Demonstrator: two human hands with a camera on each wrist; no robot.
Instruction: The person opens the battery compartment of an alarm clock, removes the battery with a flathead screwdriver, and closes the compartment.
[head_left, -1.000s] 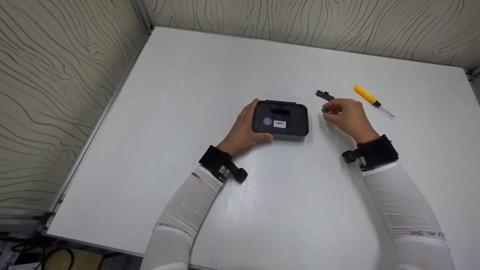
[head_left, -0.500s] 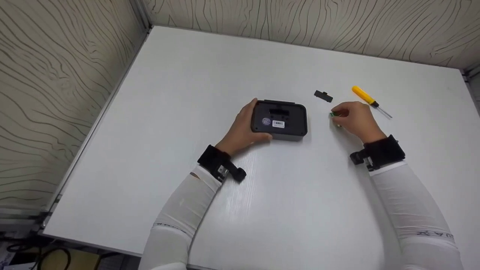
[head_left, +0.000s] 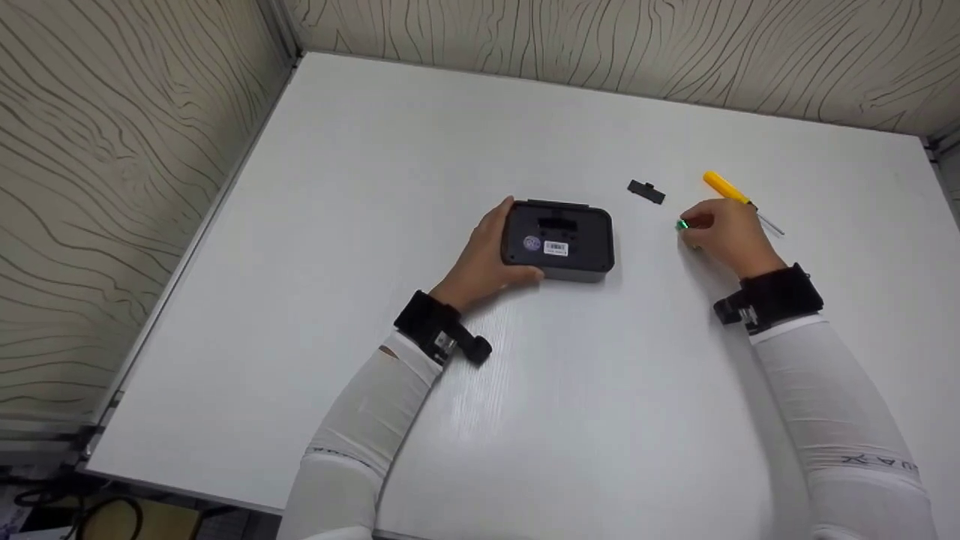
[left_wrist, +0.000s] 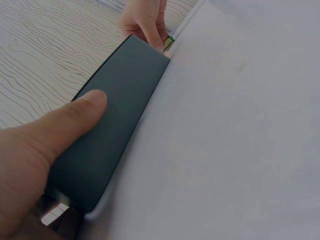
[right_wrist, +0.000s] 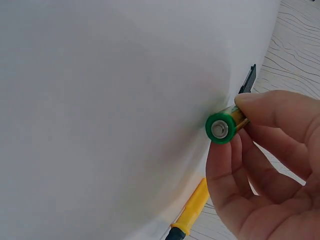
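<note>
A black box-shaped device point(head_left: 581, 259) lies on the white table, its upper face bearing an uncovered slot, a round sticker and a barcode label. My left hand point(head_left: 484, 259) grips its left end, the thumb along the near side wall point(left_wrist: 112, 110). To the right of the device, my right hand point(head_left: 727, 232) pinches a green and gold battery point(right_wrist: 220, 128) between thumb and fingers. One metal end of it faces the right wrist camera; the other end is hidden by the hand. Beyond that hand lies a small black battery cover point(head_left: 646, 192) with a tab.
A screwdriver point(head_left: 724, 186) with a yellow handle lies just behind my right hand, its metal shaft pointing to the right. The white table point(head_left: 360, 187) meets patterned walls at the back and left. Cables point(head_left: 112, 506) show below its front left corner.
My right hand has moved to the right with the battery, away from the device and the small black cover. My left hand and the device have stayed in place.
</note>
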